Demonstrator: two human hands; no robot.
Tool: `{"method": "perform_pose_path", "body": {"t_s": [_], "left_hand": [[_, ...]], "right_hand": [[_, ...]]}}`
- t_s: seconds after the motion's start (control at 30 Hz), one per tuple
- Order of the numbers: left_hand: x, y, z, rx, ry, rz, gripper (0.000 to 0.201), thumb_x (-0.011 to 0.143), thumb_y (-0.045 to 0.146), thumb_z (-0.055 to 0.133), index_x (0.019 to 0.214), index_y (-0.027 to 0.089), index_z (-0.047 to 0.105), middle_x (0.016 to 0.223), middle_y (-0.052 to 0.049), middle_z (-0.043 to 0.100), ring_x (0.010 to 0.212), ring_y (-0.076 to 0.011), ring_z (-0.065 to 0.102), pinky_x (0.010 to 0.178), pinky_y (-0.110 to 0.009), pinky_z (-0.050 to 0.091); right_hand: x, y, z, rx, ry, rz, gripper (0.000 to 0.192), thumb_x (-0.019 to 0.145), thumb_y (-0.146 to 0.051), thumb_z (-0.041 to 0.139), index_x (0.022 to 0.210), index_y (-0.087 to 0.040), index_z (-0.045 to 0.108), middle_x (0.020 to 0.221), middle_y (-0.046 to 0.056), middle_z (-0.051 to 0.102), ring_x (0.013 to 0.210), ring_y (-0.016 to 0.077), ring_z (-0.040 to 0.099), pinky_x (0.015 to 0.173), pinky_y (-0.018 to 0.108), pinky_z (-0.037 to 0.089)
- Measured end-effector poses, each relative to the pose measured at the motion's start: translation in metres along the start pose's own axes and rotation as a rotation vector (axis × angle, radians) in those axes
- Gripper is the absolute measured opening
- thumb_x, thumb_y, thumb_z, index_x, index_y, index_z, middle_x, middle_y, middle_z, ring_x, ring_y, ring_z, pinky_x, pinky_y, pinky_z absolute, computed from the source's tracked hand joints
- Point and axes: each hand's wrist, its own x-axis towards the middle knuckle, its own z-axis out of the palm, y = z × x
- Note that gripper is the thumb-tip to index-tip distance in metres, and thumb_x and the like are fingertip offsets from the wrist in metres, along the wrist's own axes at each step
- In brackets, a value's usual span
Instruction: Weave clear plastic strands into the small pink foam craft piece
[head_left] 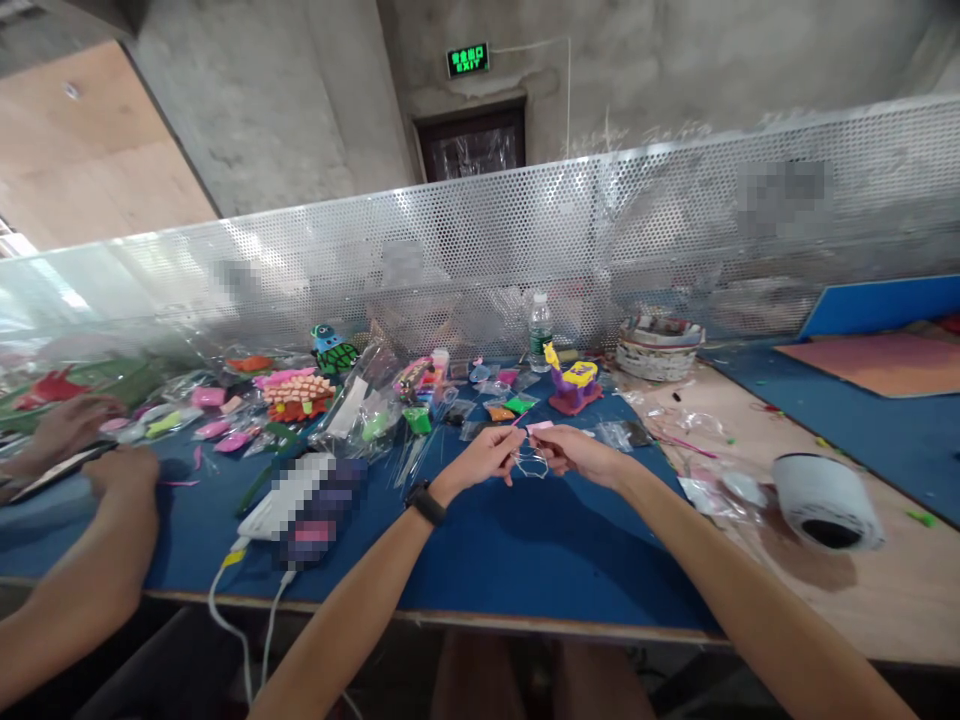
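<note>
Much here is hard to read from the head view: a patch over the white device (pixel 289 497) at lower left of centre is blurred out, two more blurred patches sit on the perforated metal screen (pixel 675 210) across the upper half, and the many small plastic bags (pixel 375 410) in the middle are too jumbled to sort. The co-worker's hands (pixel 112 470) at far left are cut off by the frame edge. At centre, above the blue mat (pixel 525 540), the left hand (pixel 484 458) and right hand (pixel 577 455) meet, fingers of both pinched together on a small clear wire-like piece (pixel 531 462) strung between them; its exact shape is too thin to make out. A pink bit (pixel 540 427) shows just above the right fingertips. A foam toy chair (pixel 574 385) and water bottle (pixel 539 332) stand behind, a white roll (pixel 829 500) at right.
</note>
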Motion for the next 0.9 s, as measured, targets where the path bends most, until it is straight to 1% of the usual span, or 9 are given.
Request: {"method": "perform_pose_path", "body": {"t_s": [0.1,0.2,0.33,0.47,0.53,0.6,0.67,0.73,0.9], "left_hand": [[0.001,0.001,0.002,-0.020,0.012,0.024,0.053,0.085,0.069,0.053,0.076,0.017,0.048,0.056,0.009,0.039,0.039,-0.0035,0.035,0.046,-0.023,0.051],[0.001,0.003,0.003,-0.017,0.011,0.050,0.054,0.085,0.070,0.053,0.077,0.017,0.049,0.058,0.009,0.038,0.040,-0.0031,0.033,0.049,-0.025,0.053],[0.000,0.003,0.002,-0.022,0.027,0.070,0.053,0.086,0.069,0.052,0.080,0.017,0.051,0.060,0.008,0.040,0.043,-0.0035,0.033,0.056,-0.027,0.057],[0.000,0.002,0.004,-0.055,0.056,0.063,0.051,0.086,0.068,0.052,0.082,0.017,0.051,0.065,0.007,0.043,0.047,-0.0041,0.034,0.062,-0.029,0.058],[0.000,0.001,0.004,-0.059,0.089,0.073,0.050,0.086,0.067,0.054,0.082,0.017,0.052,0.072,0.005,0.047,0.052,-0.0057,0.041,0.065,-0.029,0.058],[0.002,0.000,0.004,-0.056,0.122,0.069,0.050,0.085,0.067,0.056,0.084,0.017,0.054,0.081,0.001,0.053,0.061,-0.0087,0.051,0.067,-0.029,0.058],[0.003,-0.002,0.004,-0.068,0.131,0.054,0.050,0.085,0.066,0.055,0.089,0.017,0.057,0.091,-0.002,0.058,0.070,-0.0120,0.059,0.070,-0.030,0.058],[0.004,-0.004,0.002,-0.109,0.117,0.041,0.048,0.087,0.065,0.055,0.096,0.018,0.058,0.097,-0.004,0.062,0.074,-0.0138,0.063,0.072,-0.031,0.059],[0.003,-0.002,0.000,-0.204,0.129,0.065,0.044,0.087,0.059,0.060,0.104,0.018,0.059,0.100,-0.005,0.064,0.075,-0.0135,0.064,0.076,-0.032,0.058]], "right_hand": [[0.003,0.005,0.000,0.039,0.011,-0.029,0.039,0.077,-0.054,0.070,0.076,-0.019,0.052,0.056,-0.011,0.029,0.048,0.0059,0.019,0.047,0.023,0.016],[0.008,0.012,0.001,0.043,0.039,-0.096,0.042,0.076,-0.057,0.071,0.077,-0.019,0.054,0.058,-0.011,0.026,0.050,0.0067,0.020,0.049,0.023,0.018],[0.013,0.019,0.003,0.042,0.112,-0.216,0.044,0.074,-0.061,0.071,0.078,-0.019,0.058,0.059,-0.008,0.033,0.053,0.0082,0.028,0.053,0.024,0.026],[0.013,0.021,-0.001,-0.006,0.105,-0.260,0.045,0.077,-0.063,0.067,0.083,-0.019,0.062,0.061,-0.007,0.039,0.055,0.0092,0.033,0.055,0.025,0.032],[0.013,0.022,-0.004,-0.010,0.113,-0.277,0.044,0.077,-0.061,0.067,0.092,-0.020,0.063,0.064,-0.006,0.044,0.057,0.0103,0.038,0.057,0.026,0.035],[0.014,0.022,-0.007,-0.018,0.157,-0.316,0.045,0.077,-0.058,0.068,0.103,-0.022,0.061,0.067,-0.005,0.049,0.060,0.0117,0.044,0.060,0.027,0.038],[0.014,0.023,-0.009,-0.066,0.206,-0.371,0.045,0.079,-0.055,0.067,0.109,-0.024,0.057,0.070,-0.005,0.053,0.063,0.0128,0.048,0.061,0.027,0.039],[0.013,0.022,-0.010,-0.166,0.231,-0.427,0.040,0.084,-0.054,0.062,0.109,-0.024,0.054,0.070,-0.004,0.055,0.065,0.0140,0.050,0.062,0.028,0.041],[0.005,0.019,-0.006,-0.430,0.324,-0.550,0.029,0.094,-0.051,0.052,0.101,-0.024,0.048,0.072,-0.002,0.059,0.067,0.0162,0.054,0.063,0.030,0.042]]}}
